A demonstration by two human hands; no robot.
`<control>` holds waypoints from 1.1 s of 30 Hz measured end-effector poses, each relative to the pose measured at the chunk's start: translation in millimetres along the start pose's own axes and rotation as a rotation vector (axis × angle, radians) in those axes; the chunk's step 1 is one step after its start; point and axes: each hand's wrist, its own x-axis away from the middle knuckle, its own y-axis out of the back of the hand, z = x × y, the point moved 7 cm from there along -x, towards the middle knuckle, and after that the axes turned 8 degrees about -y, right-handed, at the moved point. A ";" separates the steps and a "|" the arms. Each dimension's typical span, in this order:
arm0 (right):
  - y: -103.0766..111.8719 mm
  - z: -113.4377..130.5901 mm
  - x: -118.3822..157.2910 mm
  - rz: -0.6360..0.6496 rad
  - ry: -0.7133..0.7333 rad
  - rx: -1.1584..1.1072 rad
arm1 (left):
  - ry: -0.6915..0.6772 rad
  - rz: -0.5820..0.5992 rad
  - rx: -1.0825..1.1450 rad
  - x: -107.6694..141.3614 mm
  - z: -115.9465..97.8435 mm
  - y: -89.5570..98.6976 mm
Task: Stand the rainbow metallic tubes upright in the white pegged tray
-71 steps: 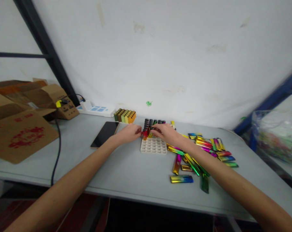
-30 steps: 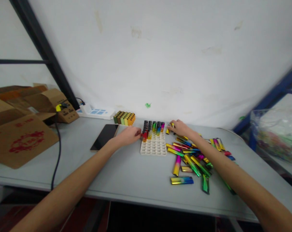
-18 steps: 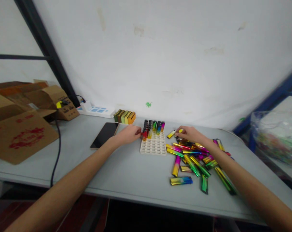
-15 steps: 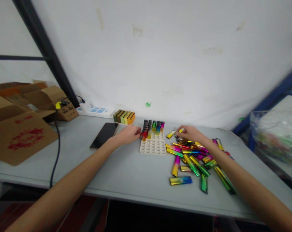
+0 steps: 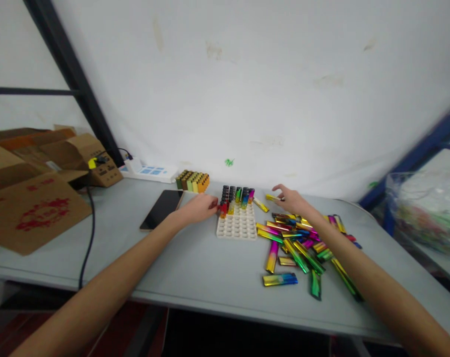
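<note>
My left hand (image 5: pixel 203 207) is closed at the left side of the white tray (image 5: pixel 236 228), its fingertips by a red lighter (image 5: pixel 223 210); what they hold, if anything, is too small to tell. Several lighters stand upright in the tray's back rows, and its front holes are bare. Behind the loose pile, my right hand (image 5: pixel 289 198) has its index finger raised, with a yellow lighter (image 5: pixel 272 197) at its fingers. Another yellow lighter (image 5: pixel 261 205) lies between tray and hand. Shiny coloured lighters are heaped on the right, among them a yellow-blue one (image 5: pixel 280 279).
A black phone (image 5: pixel 161 210) lies left of the tray. Behind it are a block of upright lighters (image 5: pixel 192 181) and a power strip (image 5: pixel 150 172). Cardboard boxes (image 5: pixel 42 208) and a black cable (image 5: pixel 94 233) are at the left, a clear plastic bag (image 5: pixel 425 208) at the far right.
My right hand has shifted slightly, its index finger now lifted. The yellow lighter near the tray has turned and lies closer to it. My left hand has hardly moved.
</note>
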 end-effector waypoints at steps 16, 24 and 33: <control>14.5 55.1 68.5 0.226 0.099 -1.230 | -0.002 0.005 -0.046 -0.4 0.3 -0.2; 7.6 77.0 81.8 0.238 0.274 -1.138 | -0.003 0.001 -0.036 -0.4 -0.2 0.3; 16.8 70.9 88.4 -0.174 0.206 -0.644 | 0.007 0.006 -0.021 0.9 -0.7 1.6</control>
